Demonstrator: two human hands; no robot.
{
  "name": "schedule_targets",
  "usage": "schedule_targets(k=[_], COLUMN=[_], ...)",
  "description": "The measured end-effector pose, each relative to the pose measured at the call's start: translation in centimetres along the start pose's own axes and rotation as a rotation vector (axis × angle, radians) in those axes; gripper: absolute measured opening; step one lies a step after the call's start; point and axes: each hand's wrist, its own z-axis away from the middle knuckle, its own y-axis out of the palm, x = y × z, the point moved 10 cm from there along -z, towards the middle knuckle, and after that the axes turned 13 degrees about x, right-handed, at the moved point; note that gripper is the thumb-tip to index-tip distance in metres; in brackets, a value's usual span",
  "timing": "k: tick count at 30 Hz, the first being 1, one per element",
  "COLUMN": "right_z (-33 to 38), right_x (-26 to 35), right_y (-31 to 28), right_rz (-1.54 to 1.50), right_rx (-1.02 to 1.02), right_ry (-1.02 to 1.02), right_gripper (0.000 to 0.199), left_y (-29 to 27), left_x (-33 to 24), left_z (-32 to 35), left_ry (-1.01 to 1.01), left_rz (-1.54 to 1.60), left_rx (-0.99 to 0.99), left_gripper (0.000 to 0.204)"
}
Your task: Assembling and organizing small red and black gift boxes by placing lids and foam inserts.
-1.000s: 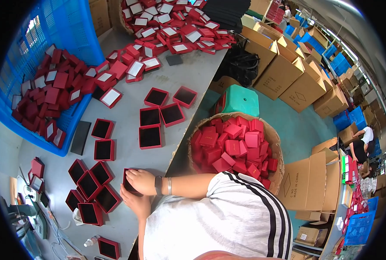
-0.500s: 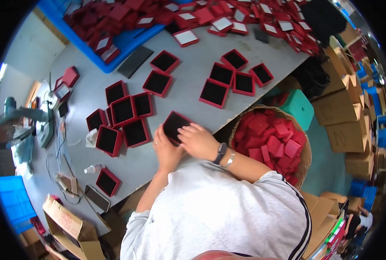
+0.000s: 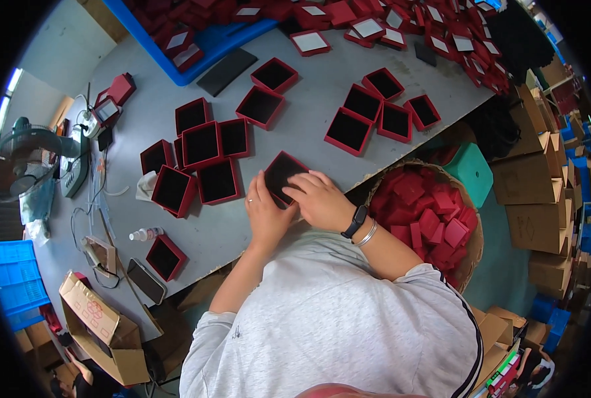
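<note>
We have the box (image 3: pixel 282 174) at the near edge of the table (image 3: pixel 312 83), in front of us: square and open-topped, with red walls and a dark inside, set at a slant. Our left hand (image 3: pixel 267 215) holds it along its left side, the fingers close together on the wall. Our right hand (image 3: pixel 322 201) lies over its near right part, fingers bent above the inside and hiding some of it; we cannot tell whether they grip.

Just left sits a cluster (image 3: pixel 202 144) of similar boxes, some overlapping, with a crumpled tissue (image 3: pixel 147 186) beside it. Farther off lie a pair (image 3: pixel 260 106), and to the right a group (image 3: pixel 363 103) of five. Near left are a bottle (image 3: pixel 146 234), a smaller box (image 3: pixel 166 257) and a phone (image 3: pixel 147 281). Red boxes fill a tub (image 3: pixel 476 255) at right, before a green stool (image 3: pixel 471 174). A heap (image 3: pixel 368 28) crowds the far side.
</note>
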Motion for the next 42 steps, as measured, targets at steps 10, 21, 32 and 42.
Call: schedule_targets(k=[10, 21, 32, 42], right_z=[-1.7, 0.9, 1.5, 3.6], right_x=[1.5, -1.4, -6.3, -11.6], right_y=[2.6, -1.7, -2.4, -3.4], right_rz=[0.075, -0.003, 0.014, -0.073], right_rx=[0.197, 0.026, -0.032, -0.200], right_ry=[-0.108, -0.067, 0.058, 0.250], right_gripper=[0.044, 0.025, 0.028, 0.027], left_y=[0.4, -8.5, -16.4, -11.6], left_x=[0.9, 0.6, 12.4, 9.3], left_z=[0.6, 4.6, 2.8, 0.2], left_ry=[0.078, 0.095, -0.181, -0.040], left_rz=[0.019, -0.021, -0.177, -0.001], left_rx=[-0.060, -0.147, -0.243, -0.185], left_gripper=[0.091, 0.091, 0.061, 0.046])
